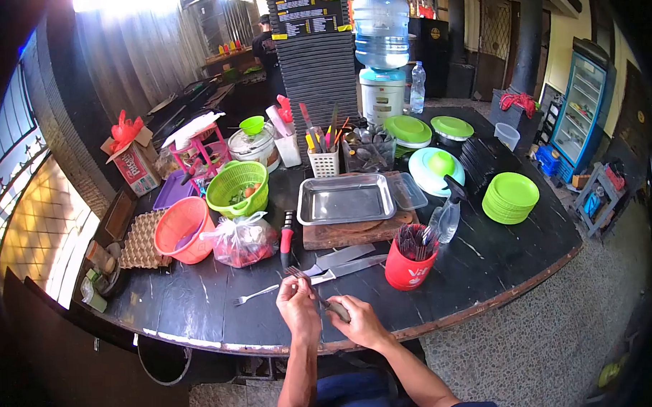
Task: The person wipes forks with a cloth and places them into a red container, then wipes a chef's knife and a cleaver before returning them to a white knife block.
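Near the table's front edge, my left hand (296,305) is closed in a pinch around a dark fork (294,271), its tines pointing up. My right hand (355,321) is closed around a greyish-brown item (338,311) by the fork's lower end; I cannot tell whether it is a handle or a cloth. Two knives (353,266) lie just beyond my hands. Another fork (256,295) rests on the table to the left. To the right stands a red cup (403,270) full of dark cutlery.
A metal tray (347,219) sits on a wooden board (326,236). Left are a plastic bag (242,242), a pink basket (183,214) and a green basket (237,176). Right are a spray bottle (448,220) and green plates (512,193). A person (265,48) stands far back.
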Available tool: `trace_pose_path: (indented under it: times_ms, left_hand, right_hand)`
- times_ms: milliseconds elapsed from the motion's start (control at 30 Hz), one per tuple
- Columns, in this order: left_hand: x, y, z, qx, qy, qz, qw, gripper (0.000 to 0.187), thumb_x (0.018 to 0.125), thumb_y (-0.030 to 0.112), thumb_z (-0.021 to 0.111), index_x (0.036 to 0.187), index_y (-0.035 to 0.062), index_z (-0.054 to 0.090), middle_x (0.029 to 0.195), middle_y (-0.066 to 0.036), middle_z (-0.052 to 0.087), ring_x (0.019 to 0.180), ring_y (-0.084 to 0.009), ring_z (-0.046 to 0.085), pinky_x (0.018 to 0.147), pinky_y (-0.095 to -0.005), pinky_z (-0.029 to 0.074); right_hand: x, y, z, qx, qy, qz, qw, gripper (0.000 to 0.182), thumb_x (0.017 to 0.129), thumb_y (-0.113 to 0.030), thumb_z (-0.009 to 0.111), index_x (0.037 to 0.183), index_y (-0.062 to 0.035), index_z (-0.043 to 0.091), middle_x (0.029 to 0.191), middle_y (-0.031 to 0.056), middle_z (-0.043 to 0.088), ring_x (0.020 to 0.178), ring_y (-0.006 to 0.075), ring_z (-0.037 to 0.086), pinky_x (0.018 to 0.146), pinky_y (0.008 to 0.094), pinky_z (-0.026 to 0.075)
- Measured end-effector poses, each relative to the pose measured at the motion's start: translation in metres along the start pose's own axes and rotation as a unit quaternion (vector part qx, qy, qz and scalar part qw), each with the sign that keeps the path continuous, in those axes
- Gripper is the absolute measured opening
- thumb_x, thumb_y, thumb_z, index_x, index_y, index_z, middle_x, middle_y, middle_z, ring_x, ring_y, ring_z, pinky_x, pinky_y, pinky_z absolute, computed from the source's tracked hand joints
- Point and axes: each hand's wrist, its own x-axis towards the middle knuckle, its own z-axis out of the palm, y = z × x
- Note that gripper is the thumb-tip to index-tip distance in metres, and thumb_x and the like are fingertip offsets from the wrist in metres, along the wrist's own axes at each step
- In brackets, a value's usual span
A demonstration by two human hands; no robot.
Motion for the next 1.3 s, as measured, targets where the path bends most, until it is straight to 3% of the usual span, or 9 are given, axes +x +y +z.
trace_pose_path:
  times_ms: [167, 300, 400, 567, 833, 967, 1100, 1233, 1300]
  left_hand:
    - [0.008, 0.012, 0.014, -0.006, 0.062, -0.013, 0.998, 0.011, 0.097, -0.001, 0.064, 0.099, 0.0086, 0.060, 0.092, -0.001, 0.063, 0.075, -0.0099, 0.055, 0.069, -0.0275, 0.045]
    - [0.021, 0.015, 0.026, -0.006, -0.017, 0.094, 0.995, 0.010, 0.100, 0.004, 0.065, 0.099, 0.0061, 0.056, 0.091, -0.002, 0.057, 0.079, -0.0122, 0.054, 0.076, -0.0331, 0.050]
    - [0.026, 0.009, 0.049, -0.003, -0.039, 0.109, 0.993, 0.010, 0.100, 0.005, 0.066, 0.107, 0.0022, 0.058, 0.094, -0.006, 0.061, 0.082, -0.0173, 0.060, 0.079, -0.0377, 0.055]
    - [0.022, -0.023, 0.102, 0.033, -0.117, 0.116, 0.986, 0.010, 0.102, 0.001, 0.061, 0.111, -0.0023, 0.059, 0.096, -0.013, 0.068, 0.086, -0.0225, 0.071, 0.079, -0.0393, 0.063]
    - [0.016, -0.064, 0.172, 0.167, -0.239, 0.134, 0.947, 0.006, 0.100, -0.001, 0.064, 0.104, -0.0054, 0.064, 0.090, -0.011, 0.072, 0.078, -0.0151, 0.070, 0.074, -0.0283, 0.058]
    - [0.023, -0.080, 0.178, 0.409, -0.299, 0.336, 0.794, 0.011, 0.085, 0.002, 0.078, 0.092, 0.0029, 0.070, 0.090, -0.008, 0.071, 0.084, -0.0245, 0.064, 0.075, -0.0361, 0.054]
    - [0.012, -0.091, 0.168, 0.409, -0.310, 0.294, 0.806, 0.011, 0.079, 0.004, 0.079, 0.088, 0.0085, 0.074, 0.086, -0.007, 0.065, 0.092, -0.0303, 0.056, 0.086, -0.0429, 0.046]
    - [0.005, -0.080, 0.162, 0.499, -0.327, 0.320, 0.736, 0.015, 0.074, 0.008, 0.081, 0.088, 0.0102, 0.077, 0.107, -0.010, 0.062, 0.111, -0.0361, 0.050, 0.098, -0.0489, 0.043]
    - [0.002, -0.076, 0.159, 0.509, -0.350, 0.284, 0.733, 0.033, 0.073, 0.008, 0.079, 0.106, 0.0114, 0.075, 0.123, -0.015, 0.056, 0.123, -0.0422, 0.044, 0.106, -0.0552, 0.040]
  right_hand:
    - [-0.007, 0.017, -0.009, 0.014, -0.020, 0.027, 0.999, 0.032, 0.087, -0.010, 0.077, 0.117, -0.0026, 0.067, 0.104, 0.0187, 0.071, 0.094, 0.0375, 0.071, 0.080, 0.0417, 0.057]
    - [-0.020, 0.060, -0.010, -0.016, 0.000, 0.044, 0.999, 0.026, 0.091, -0.014, 0.076, 0.114, -0.0023, 0.069, 0.103, 0.0191, 0.073, 0.095, 0.0360, 0.072, 0.081, 0.0414, 0.057]
    - [-0.033, 0.083, -0.005, 0.027, 0.054, 0.151, 0.987, 0.026, 0.093, -0.016, 0.075, 0.114, -0.0017, 0.069, 0.105, 0.0198, 0.074, 0.096, 0.0343, 0.073, 0.083, 0.0405, 0.057]
    - [-0.033, 0.088, -0.003, 0.043, 0.079, 0.148, 0.985, 0.026, 0.094, -0.016, 0.073, 0.114, -0.0009, 0.068, 0.104, 0.0198, 0.074, 0.096, 0.0345, 0.074, 0.083, 0.0403, 0.057]
    - [-0.036, 0.097, -0.004, 0.025, 0.078, 0.137, 0.987, 0.029, 0.090, -0.015, 0.073, 0.114, 0.0007, 0.066, 0.101, 0.0238, 0.072, 0.096, 0.0425, 0.071, 0.083, 0.0464, 0.056]
    - [-0.037, 0.096, -0.008, -0.006, 0.058, 0.158, 0.986, 0.028, 0.088, -0.014, 0.074, 0.109, 0.0022, 0.065, 0.099, 0.0252, 0.071, 0.096, 0.0453, 0.069, 0.082, 0.0491, 0.055]
    - [-0.041, 0.111, -0.002, 0.023, 0.057, 0.163, 0.985, 0.029, 0.087, -0.015, 0.074, 0.106, 0.0039, 0.065, 0.098, 0.0278, 0.070, 0.096, 0.0472, 0.068, 0.081, 0.0510, 0.055]
    - [-0.045, 0.123, 0.006, 0.022, 0.076, 0.139, 0.987, 0.027, 0.085, -0.015, 0.075, 0.104, 0.0036, 0.066, 0.094, 0.0276, 0.071, 0.096, 0.0463, 0.069, 0.080, 0.0510, 0.054]
    - [-0.045, 0.126, 0.006, 0.010, 0.091, 0.100, 0.991, 0.022, 0.085, -0.012, 0.074, 0.099, 0.0036, 0.068, 0.089, 0.0259, 0.072, 0.093, 0.0451, 0.070, 0.079, 0.0505, 0.055]
